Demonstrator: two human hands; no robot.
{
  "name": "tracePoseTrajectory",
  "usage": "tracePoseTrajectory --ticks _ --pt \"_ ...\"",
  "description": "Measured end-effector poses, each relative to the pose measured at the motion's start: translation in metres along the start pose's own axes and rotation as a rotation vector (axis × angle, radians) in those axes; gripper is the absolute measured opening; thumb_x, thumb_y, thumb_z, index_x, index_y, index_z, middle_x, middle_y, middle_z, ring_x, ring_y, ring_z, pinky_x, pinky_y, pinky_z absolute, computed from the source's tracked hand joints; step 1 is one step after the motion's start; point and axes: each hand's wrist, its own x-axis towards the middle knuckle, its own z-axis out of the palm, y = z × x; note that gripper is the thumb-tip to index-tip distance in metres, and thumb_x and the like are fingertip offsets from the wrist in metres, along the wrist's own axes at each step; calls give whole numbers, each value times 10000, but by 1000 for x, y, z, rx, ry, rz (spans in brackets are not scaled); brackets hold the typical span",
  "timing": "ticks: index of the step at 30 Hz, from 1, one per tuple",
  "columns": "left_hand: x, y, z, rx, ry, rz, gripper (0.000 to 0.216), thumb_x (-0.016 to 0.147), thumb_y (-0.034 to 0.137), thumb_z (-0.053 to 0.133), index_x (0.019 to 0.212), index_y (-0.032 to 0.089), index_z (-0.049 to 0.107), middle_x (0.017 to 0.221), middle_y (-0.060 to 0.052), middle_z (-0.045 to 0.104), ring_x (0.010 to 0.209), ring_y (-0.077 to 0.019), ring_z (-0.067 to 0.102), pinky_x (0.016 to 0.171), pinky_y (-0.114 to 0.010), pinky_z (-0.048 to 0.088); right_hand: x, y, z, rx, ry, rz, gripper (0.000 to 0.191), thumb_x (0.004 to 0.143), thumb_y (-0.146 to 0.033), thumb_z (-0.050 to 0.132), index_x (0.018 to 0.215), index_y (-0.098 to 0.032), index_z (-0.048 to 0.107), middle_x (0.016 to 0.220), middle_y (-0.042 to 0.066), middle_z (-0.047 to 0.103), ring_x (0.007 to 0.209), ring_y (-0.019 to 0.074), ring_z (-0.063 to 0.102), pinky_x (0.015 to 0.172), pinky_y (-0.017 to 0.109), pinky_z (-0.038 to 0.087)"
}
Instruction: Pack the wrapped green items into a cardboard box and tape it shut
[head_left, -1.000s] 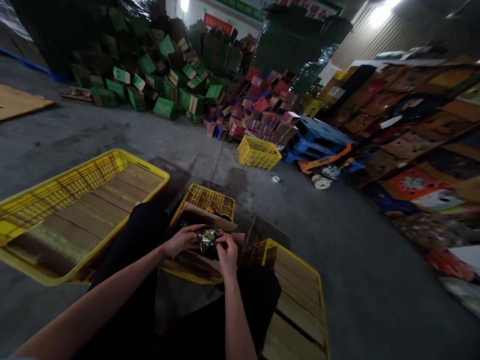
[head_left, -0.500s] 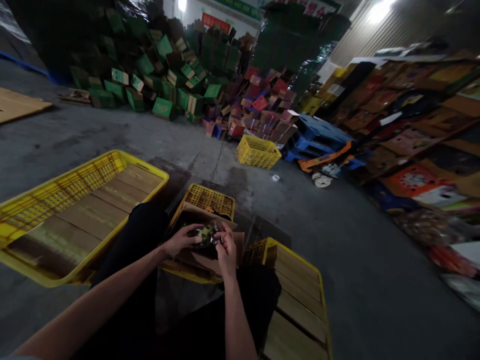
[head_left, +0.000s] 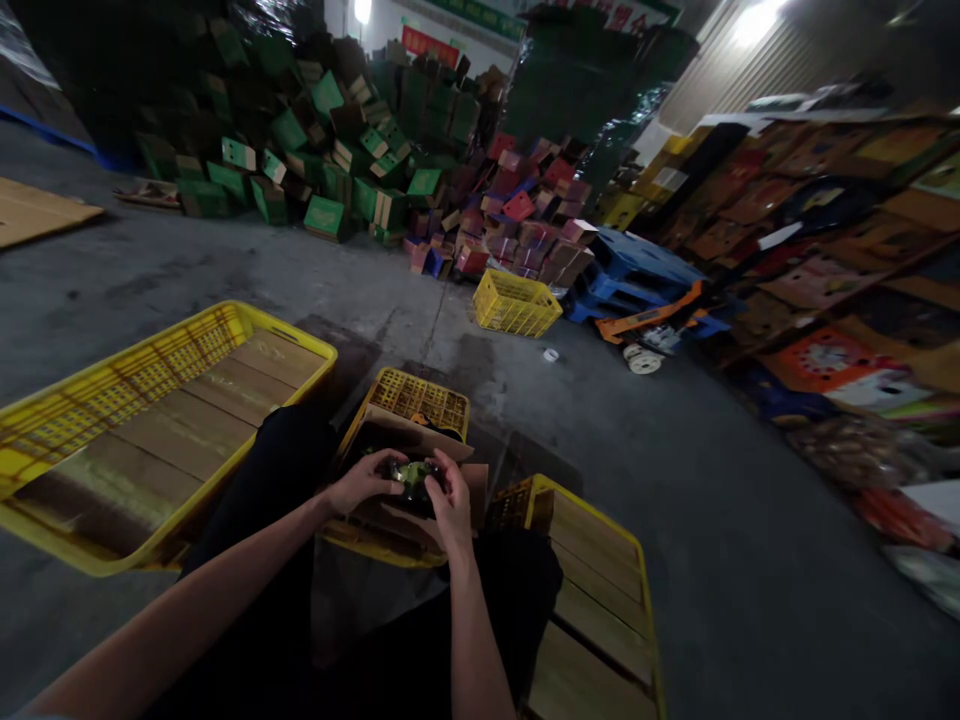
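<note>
Right fingers [head_left: 449, 470] drawn inward, both hands [head_left: 362, 484] grasping a glossy green bundle [head_left: 412, 478], open cardboard box [head_left: 478, 492] beneath

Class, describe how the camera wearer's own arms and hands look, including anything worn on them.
The left hand and right hand are gloveless, with no watch visible. The left forearm and right forearm are bare; a pale sliver, bottom left, looks like a sleeve edge.
</note>
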Motion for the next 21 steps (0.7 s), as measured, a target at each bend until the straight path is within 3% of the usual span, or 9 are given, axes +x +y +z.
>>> tracePoseTrajectory --ticks 4,9,16,21 --pt "1 -3 -1 19 -17 -3 504 662 266 858 1120 177 667 969 -34 689 912 -201 615 858 -306 452 -2 -5 -1 -35 -55 -15 262 862 -353 639 1087 -224 671 1115 62 718 1033 244 662 931 358 518" --pt "2 -4 -2 -13 15 10 591 652 265 872 1190 188 640 1074 -56 695 980 -218 626 914 -337 456 -5 -9 -1 -36 -78 21 239 836 -372 688 1021 -223 659 1133 61 717 1029 249 666 896 349 530" --pt "2 -1 -2 46 54 7 550 663 305 869 1154 152 676 1083 -89 709 1002 -251 639 924 -355 466 -4 -3 -3 -23 -101 48 476 807 -360 727 1264 -249 649 1239 63 699 1152 261 643 996 385 503" --pt "2 0 -2 11 84 -42 527 638 309 884 1105 152 699 1035 -79 725 935 -234 657 869 -325 476 -3 4 -6 -40 -101 38 455 816 -377 715 1259 -278 681 1323 56 666 1224 272 611 1045 421 482"
